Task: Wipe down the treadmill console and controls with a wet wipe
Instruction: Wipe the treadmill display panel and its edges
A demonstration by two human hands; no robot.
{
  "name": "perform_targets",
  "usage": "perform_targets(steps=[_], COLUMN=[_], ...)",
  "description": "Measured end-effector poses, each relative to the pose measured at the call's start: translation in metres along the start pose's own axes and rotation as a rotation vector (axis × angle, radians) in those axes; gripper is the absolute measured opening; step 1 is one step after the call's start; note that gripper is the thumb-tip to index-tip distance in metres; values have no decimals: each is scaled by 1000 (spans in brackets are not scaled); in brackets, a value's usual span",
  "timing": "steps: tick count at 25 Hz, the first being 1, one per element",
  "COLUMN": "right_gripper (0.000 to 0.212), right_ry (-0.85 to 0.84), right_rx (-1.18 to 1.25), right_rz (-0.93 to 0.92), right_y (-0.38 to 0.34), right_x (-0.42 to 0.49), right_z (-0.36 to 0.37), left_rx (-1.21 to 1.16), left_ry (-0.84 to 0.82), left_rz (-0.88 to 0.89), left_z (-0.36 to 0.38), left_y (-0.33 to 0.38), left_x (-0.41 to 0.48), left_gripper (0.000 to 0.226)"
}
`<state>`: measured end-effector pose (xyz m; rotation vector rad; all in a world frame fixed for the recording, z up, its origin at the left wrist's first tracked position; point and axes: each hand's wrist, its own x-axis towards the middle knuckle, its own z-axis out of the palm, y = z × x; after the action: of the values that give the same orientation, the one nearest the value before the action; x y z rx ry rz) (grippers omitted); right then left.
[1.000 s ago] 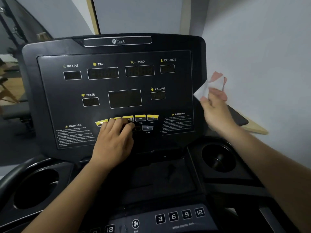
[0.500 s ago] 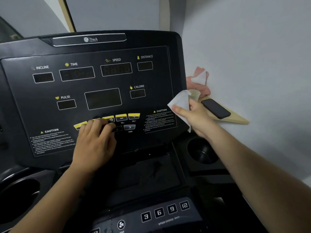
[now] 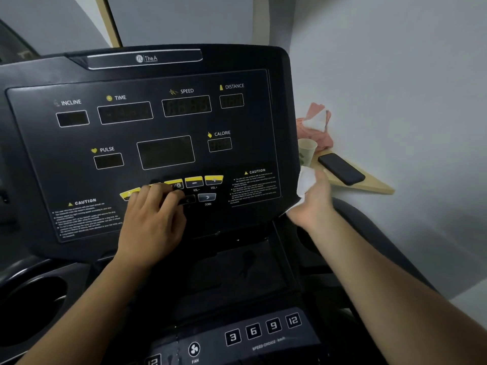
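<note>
Right now the right hand (image 3: 313, 204) sits at the lower right edge of the black treadmill console (image 3: 147, 127), fingers curled round a crumpled white wet wipe (image 3: 305, 180) and pushing it against that edge. From this hand the whole console face lies to the left and slightly upward. Its long axis runs left to right, so I judge that a sweep leftward across the caution text and the display windows is the natural next stroke.

The left hand (image 3: 152, 214) lies near the middle of the panel, fingers fairly straight and close together. They rest flat on the row of yellow buttons (image 3: 193, 181), covering the left part of it and holding nothing. The right hand is the nearer one to the uncovered buttons and the only one with the wipe. The left would have to lift before the row can be wiped in full.

Below, the lower panel carries square speed keys (image 3: 263, 329), nearer the right arm.

As for containers, the round cup holder (image 3: 34, 306) at lower left is too dark to show any contents. Beyond the console's right edge, a pale paper cup (image 3: 307, 151) stands on a wooden shelf (image 3: 369, 187), its inside hidden. Behind it, a pink wipe packet (image 3: 325, 139) has a white sheet poking out, and a black phone (image 3: 341, 168) lies flat beside the cup.
</note>
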<state>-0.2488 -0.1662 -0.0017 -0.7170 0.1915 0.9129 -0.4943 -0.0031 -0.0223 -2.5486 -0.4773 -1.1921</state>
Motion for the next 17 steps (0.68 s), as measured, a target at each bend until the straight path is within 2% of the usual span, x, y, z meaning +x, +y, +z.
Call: perform_targets(steps=[4,7,10,15,17], right_gripper=[48,51,56,52,44], right_ry=[-34,-25,53,122,93], right_rx=[39,73,105,61,56], right_rz=[59,27,-10,66,57], right_y=[40,22,5,42,42], right_x=[-21,-19,-12,-21,-32], right_z=[-8,-6,2,0,-4], left_rx=[3,-1,4,-1,-1], left_ry=[4,-2,-3,-11,-16], left_rz=[-4,-6,-7,-11,-16], left_z=[-1,0,1,-1,-1], left_y=[0,-1,-1,0,0], left_x=[-1,-1,-1,-1,0], left_gripper=[17,16,17,17,17])
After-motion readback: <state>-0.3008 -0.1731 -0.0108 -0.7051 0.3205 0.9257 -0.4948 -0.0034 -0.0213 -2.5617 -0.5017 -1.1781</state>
